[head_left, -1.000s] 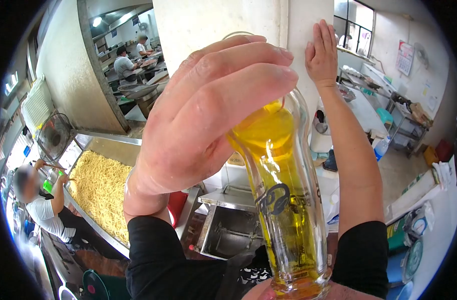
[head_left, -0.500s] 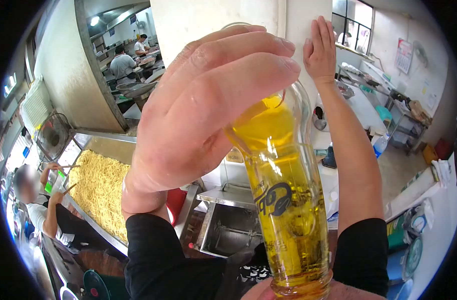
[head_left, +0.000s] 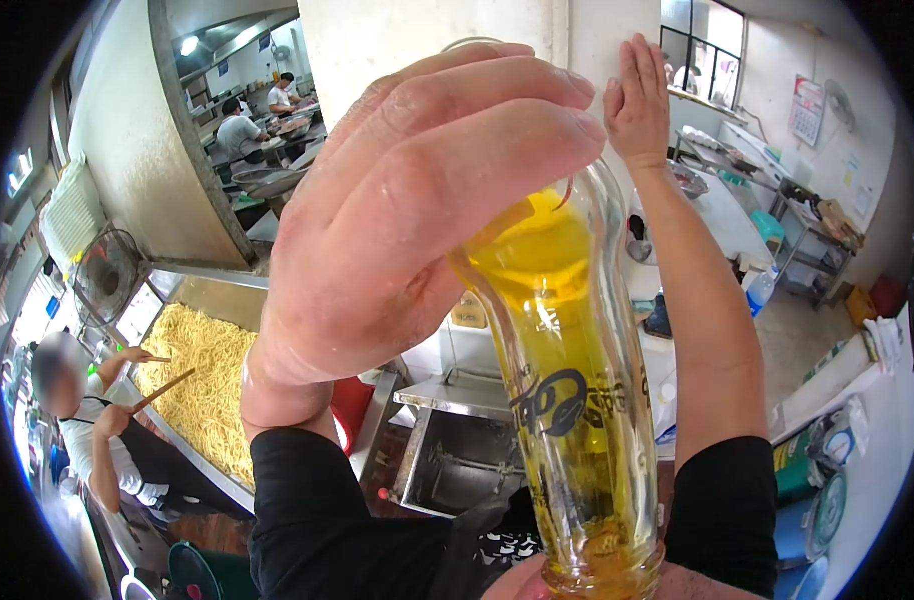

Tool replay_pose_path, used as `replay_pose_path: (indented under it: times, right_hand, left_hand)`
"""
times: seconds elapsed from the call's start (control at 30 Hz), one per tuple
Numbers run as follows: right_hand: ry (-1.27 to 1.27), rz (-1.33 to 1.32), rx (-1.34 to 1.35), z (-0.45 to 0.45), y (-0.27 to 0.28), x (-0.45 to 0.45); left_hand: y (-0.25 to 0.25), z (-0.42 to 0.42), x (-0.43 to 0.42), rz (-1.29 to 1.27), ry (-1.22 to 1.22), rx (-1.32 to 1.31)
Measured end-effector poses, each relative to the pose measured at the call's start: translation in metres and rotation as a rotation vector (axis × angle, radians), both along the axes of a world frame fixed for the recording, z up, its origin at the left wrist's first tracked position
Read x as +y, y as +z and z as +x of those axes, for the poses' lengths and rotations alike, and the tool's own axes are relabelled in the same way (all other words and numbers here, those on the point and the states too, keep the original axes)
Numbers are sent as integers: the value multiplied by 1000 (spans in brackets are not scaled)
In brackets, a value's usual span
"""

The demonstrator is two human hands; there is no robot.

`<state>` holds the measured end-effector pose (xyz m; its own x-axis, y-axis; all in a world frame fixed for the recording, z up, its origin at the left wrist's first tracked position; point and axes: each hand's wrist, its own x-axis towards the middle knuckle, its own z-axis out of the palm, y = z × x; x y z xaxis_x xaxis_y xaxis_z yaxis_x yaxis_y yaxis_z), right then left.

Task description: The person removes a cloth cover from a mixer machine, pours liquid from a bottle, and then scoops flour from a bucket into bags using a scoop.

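The left hand grips the upturned glass bottle near its base; smooth glass could slip free. The open right hand seems braced against the white pillar.

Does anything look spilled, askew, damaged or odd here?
One oddity: the left hand holds a clear glass bottle of yellow liquid so near the head camera that it blocks much of the view. I see no spill or damage.
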<state>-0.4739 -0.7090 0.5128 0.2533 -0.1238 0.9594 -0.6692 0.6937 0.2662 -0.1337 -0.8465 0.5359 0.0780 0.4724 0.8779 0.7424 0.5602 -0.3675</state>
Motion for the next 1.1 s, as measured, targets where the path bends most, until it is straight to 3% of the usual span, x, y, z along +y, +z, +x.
replay_pose_path:
  times: [0.43,0.83,1.1]
  right_hand:
    - [37,6,-9,1,2,0]
    - [48,6,-21,-4,0,1]
    - [47,9,-17,6,2,2]
  left_hand:
    - [9,3,3,-15,4,25]
    - [29,3,-9,-184,-63,-46]
    - [30,0,-2,-129,-70,14]
